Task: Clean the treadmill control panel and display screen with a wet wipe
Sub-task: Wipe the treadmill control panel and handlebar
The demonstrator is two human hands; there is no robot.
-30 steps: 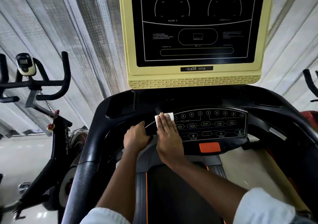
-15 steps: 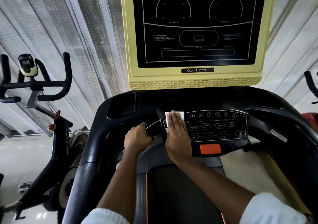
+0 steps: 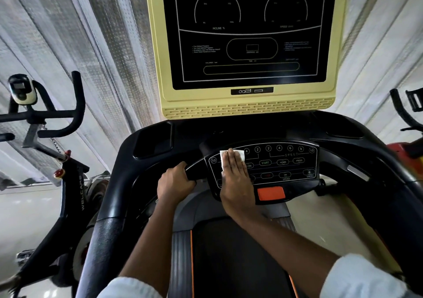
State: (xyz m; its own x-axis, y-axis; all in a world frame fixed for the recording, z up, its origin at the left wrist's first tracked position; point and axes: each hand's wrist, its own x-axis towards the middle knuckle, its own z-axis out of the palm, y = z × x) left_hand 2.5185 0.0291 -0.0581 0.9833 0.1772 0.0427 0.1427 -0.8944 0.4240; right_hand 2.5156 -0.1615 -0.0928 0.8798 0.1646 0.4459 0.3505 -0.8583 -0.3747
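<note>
The black control panel (image 3: 283, 162) with round numbered buttons and START, HOME and PROG keys sits under the dark display screen (image 3: 249, 30) in its yellow frame. My right hand (image 3: 237, 178) lies flat with straight fingers on the panel's left part and presses a white wet wipe (image 3: 239, 155) against it; the wipe shows past my fingertips. My left hand (image 3: 175, 182) grips the black inner handlebar (image 3: 194, 168) just left of the panel.
An orange stop button (image 3: 271, 193) sits below the panel. Black treadmill side rails (image 3: 107, 229) curve around both sides. An exercise bike (image 3: 45, 124) stands at the left, another bike's handlebar (image 3: 405, 112) at the right edge. The belt (image 3: 238, 259) runs below.
My right hand has slid the wipe rightward across the panel's left side, uncovering the left "10" button. My left hand stays on the handlebar.
</note>
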